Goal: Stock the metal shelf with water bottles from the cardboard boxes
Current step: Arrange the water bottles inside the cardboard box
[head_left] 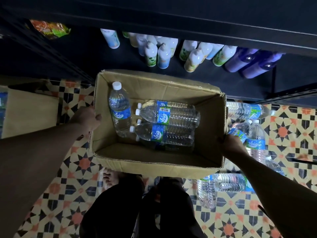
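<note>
Status: left grip [87, 119] and right grip [230, 145] curl over box [154, 162] side walls; bottles [171, 116] lie crosswise between, caps toward left grip.

The scene is dim, with soft light from above falling on the tiled floor [72, 182] and inside the cardboard box [151, 162]. The metal shelf [223, 18] sinks into near-black shadow. Small glints show on the water bottles [169, 115]. Wide-angle bending curves the edges; the bottom corners look soft.
</note>
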The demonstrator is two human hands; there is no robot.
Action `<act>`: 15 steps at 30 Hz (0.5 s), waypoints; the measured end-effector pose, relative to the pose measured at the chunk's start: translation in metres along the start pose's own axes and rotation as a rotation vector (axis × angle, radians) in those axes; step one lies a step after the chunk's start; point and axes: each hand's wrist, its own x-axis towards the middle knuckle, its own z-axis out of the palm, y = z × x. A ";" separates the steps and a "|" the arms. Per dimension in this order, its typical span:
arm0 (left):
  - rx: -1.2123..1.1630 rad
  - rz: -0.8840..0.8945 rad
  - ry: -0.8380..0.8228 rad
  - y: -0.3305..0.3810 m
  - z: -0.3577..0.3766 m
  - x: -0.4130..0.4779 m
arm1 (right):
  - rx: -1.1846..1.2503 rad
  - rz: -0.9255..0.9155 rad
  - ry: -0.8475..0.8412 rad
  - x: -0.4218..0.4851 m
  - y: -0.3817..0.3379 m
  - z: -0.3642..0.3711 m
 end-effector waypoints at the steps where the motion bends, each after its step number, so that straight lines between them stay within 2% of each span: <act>1: 0.008 0.005 -0.001 -0.001 0.001 0.000 | 0.003 0.003 -0.004 0.000 0.000 0.000; 9: 0.023 -0.005 -0.040 -0.006 0.009 -0.001 | -0.013 0.007 0.004 -0.003 -0.003 0.003; 15: -0.057 -0.061 -0.080 -0.005 0.011 -0.011 | -0.019 0.010 -0.027 0.006 0.000 -0.002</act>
